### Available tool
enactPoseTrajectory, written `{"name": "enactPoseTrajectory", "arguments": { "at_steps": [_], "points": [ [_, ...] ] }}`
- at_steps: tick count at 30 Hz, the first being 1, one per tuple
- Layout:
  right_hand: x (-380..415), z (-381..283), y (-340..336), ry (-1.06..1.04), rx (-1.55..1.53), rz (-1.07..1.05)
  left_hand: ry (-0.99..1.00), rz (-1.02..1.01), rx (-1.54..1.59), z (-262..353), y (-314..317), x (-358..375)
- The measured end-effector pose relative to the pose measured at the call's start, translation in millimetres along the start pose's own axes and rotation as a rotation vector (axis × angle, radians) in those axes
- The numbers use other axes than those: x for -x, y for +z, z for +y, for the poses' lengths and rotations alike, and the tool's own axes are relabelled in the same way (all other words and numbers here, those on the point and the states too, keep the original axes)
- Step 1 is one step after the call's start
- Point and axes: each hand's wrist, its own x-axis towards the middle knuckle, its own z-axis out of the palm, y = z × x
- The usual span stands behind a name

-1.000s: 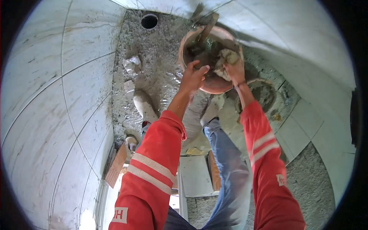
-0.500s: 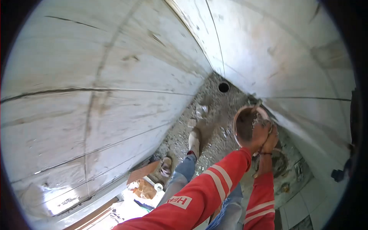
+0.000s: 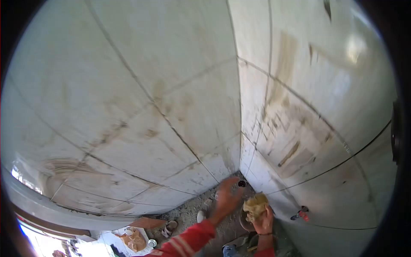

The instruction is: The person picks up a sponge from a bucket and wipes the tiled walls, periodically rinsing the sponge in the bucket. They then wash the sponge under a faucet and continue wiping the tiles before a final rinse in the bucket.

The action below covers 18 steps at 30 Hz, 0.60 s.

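Observation:
My right hand point(image 3: 262, 222) grips a dirty yellow sponge point(image 3: 255, 205) and holds it up above a bucket point(image 3: 245, 222). Most of the bucket is hidden behind the sponge, the hand and the forearm. My left hand point(image 3: 228, 196) reaches forward, apart from the sponge, with its fingers stretched toward the corner of the walls. Nothing shows in it. Just beyond its fingers, from this angle, is a dark round hole point(image 3: 242, 183) in the floor.
Smeared, tiled walls point(image 3: 184, 98) meet at the corner ahead. A red-handled tap point(image 3: 302, 213) sticks out from the right wall. Rough floor point(image 3: 184, 210) holds a shoe point(image 3: 169, 228). A brown bag point(image 3: 135, 240) and a board point(image 3: 147, 222) lie at lower left.
Both hands were together at the bucket; now they are apart. The sponge has come up in my right hand, and my left hand has moved forward. The view has tilted up toward the walls.

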Motion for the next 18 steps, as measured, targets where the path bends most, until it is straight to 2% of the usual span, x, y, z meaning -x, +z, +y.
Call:
{"name": "enactPoseTrajectory", "arguments": {
  "at_steps": [1,3,4,5,6,7,8,9,10,11,13,15,16,18],
  "points": [
    [-15,-7,54,-0.002,0.058,0.034,0.097,0.176,-0.043,30,-60,-9],
    [-50,-25,164,-0.157,0.186,-0.054,0.311,0.463,-0.262,100,-184,-13],
    [-72,-33,200,-0.285,0.329,-0.113,0.444,0.606,-0.459,109,-244,-8],
    [-68,-46,292,-0.405,0.522,-0.095,0.512,0.765,-0.55,126,-302,2],
    [-81,-56,340,-0.59,0.753,-0.189,0.61,0.92,-0.739,131,-358,11],
    [-73,-64,411,-0.723,0.931,-0.213,0.631,1.072,-0.77,143,-407,22],
    [-92,-63,454,-0.821,0.925,-0.244,0.611,1.206,-0.999,154,-460,36],
    [-107,-60,491,-1.026,1.014,-0.241,0.696,1.373,-0.971,155,-501,37],
    [-126,-53,522,-1.23,1.1,-0.16,0.57,1.444,-1.175,165,-536,49],
    [-143,-43,548,-1.439,1.186,-0.079,0.572,1.421,-1.166,167,-560,52],
    [-172,5,571,-1.67,1.169,0.209,0.471,1.425,-1.117,161,-597,47],
    [-173,62,559,-1.617,1.152,0.279,0.489,1.417,-1.188,131,-619,37],
    [-163,96,546,-1.578,1.18,0.169,0.499,1.442,-1.274,119,-622,30],
    [-138,164,497,-1.504,1.313,-0.038,0.506,1.48,-1.239,112,-625,21]
  ]
}}
